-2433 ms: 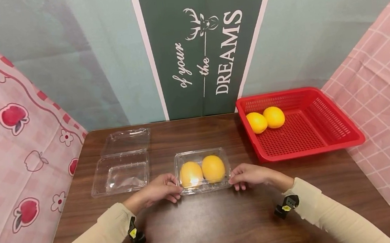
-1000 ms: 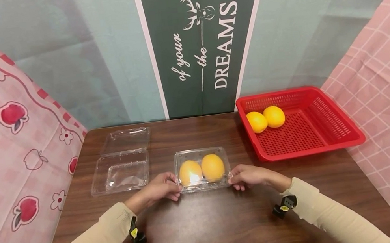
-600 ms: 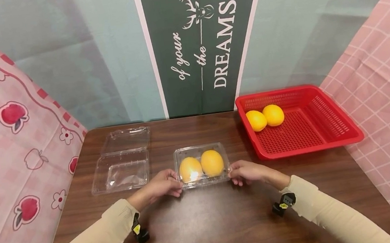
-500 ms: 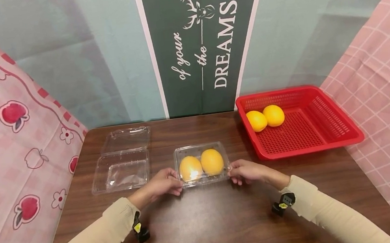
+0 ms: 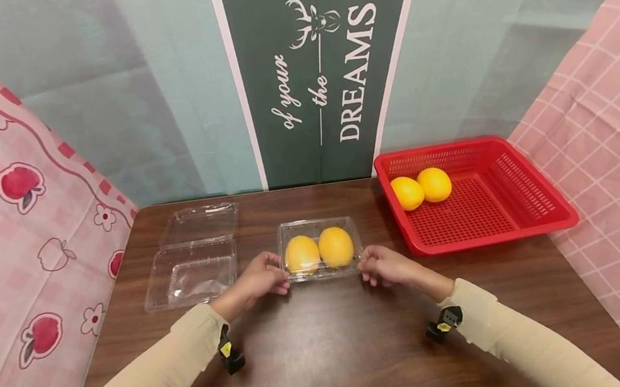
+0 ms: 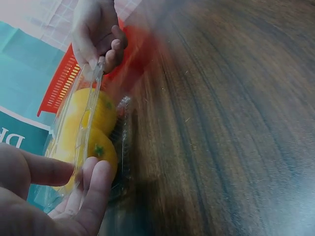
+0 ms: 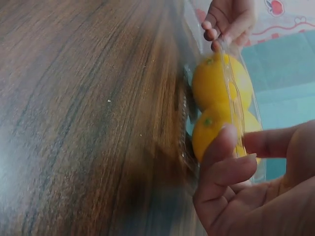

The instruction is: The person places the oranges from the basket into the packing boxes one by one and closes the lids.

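Observation:
A closed clear plastic clamshell box with two oranges inside is at mid-table in the head view. My left hand pinches its front left corner between thumb and fingers. At the front right corner, my right hand pinches the rim in the same way. In the left wrist view the rim runs between the thumb and the fingers. The right wrist view has the thumb and bent fingers on either side of the rim, with the oranges behind the clear wall.
A second clear clamshell lies open at the left, its lid folded back. At the right rear stands a red plastic basket with two more oranges. Patterned cloths hang around the brown wooden table.
Both hands have moved the closed clamshell with its oranges a short way toward the back of the table. The open clamshell and the red basket have stayed in place.

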`<action>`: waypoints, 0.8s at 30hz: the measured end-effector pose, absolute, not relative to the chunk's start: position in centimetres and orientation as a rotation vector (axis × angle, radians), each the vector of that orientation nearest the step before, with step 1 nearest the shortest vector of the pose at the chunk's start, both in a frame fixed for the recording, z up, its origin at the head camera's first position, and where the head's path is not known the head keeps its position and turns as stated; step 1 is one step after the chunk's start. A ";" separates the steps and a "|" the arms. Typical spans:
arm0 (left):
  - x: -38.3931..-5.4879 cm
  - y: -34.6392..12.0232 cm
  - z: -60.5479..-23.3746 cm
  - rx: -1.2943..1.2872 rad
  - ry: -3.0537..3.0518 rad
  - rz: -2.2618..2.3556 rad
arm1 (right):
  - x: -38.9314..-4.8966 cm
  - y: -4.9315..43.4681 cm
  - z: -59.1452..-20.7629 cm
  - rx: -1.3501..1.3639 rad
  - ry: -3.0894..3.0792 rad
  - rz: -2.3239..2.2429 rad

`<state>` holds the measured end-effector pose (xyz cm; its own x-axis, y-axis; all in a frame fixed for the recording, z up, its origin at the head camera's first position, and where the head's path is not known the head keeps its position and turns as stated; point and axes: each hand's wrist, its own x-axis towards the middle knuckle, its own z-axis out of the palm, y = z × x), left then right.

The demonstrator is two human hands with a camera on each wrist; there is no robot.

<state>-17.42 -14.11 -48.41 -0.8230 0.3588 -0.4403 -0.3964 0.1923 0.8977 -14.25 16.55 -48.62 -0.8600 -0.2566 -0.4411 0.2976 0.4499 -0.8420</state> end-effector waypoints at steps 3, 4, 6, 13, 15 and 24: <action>-17.8 -13.9 -48.5 -0.047 1.908 1.719 | -14.6 16.3 -48.8 0.066 2.213 -1.454; -17.9 -13.8 -48.5 -0.048 1.910 1.727 | -14.7 16.2 -48.8 0.077 2.217 -1.470; -18.1 -13.6 -48.4 -0.048 1.916 1.737 | -14.9 16.1 -48.9 0.094 2.224 -1.498; -18.7 -13.1 -48.4 -0.052 1.963 1.750 | -15.5 15.6 -49.2 0.174 2.228 -1.593; -18.9 -12.8 -48.5 -0.063 1.980 1.758 | -15.7 15.4 -49.4 0.203 2.245 -1.626; -20.1 -11.3 -48.5 -0.134 2.029 1.797 | -16.6 14.5 -50.4 0.348 2.308 -1.807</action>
<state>-20.11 -11.31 -48.50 -0.9050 0.2043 -0.3732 -0.3458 0.1578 0.9250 -16.61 14.47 -50.40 -0.9546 0.0674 -0.2901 0.2978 0.2296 -0.9266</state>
